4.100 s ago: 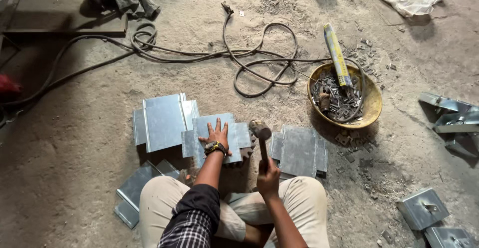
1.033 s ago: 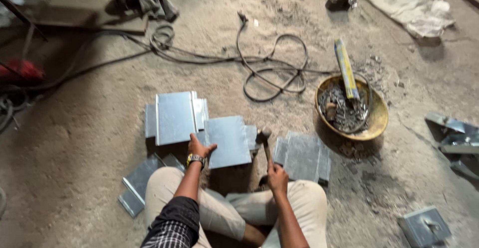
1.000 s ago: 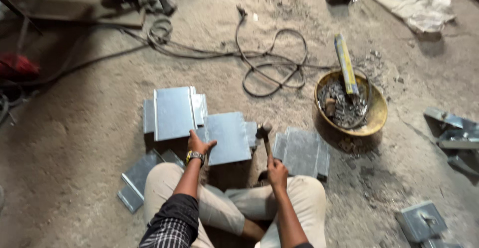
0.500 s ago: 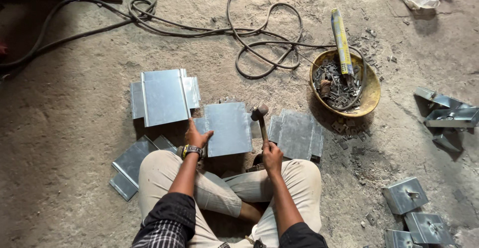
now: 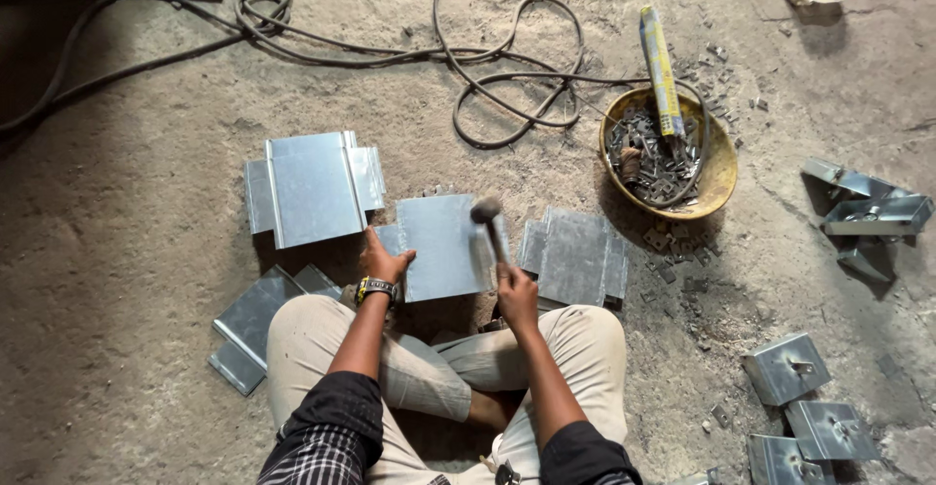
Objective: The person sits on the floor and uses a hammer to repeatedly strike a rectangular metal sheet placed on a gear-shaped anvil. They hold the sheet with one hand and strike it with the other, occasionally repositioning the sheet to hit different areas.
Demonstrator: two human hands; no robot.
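I sit cross-legged on a dusty concrete floor. My left hand (image 5: 383,262) presses on the near-left edge of a flat galvanised sheet-metal piece (image 5: 444,244) lying in front of me. My right hand (image 5: 515,291) grips the handle of a hammer (image 5: 487,218), whose head hovers over the sheet's right side. A stack of similar folded sheets (image 5: 312,187) lies to the left. Another pile of sheets (image 5: 573,255) lies to the right.
More sheets (image 5: 255,323) lie by my left knee. A yellow pan (image 5: 717,165) of small metal parts with a striped tube stands at the right. Black cables (image 5: 487,66) loop across the floor behind. Folded metal brackets (image 5: 788,368) and metal channel pieces (image 5: 868,214) lie at the right.
My left hand slid from the middle of the sheet to its near-left edge. The hammer rose slightly over the sheet's right side. The camera shifted and tilted.
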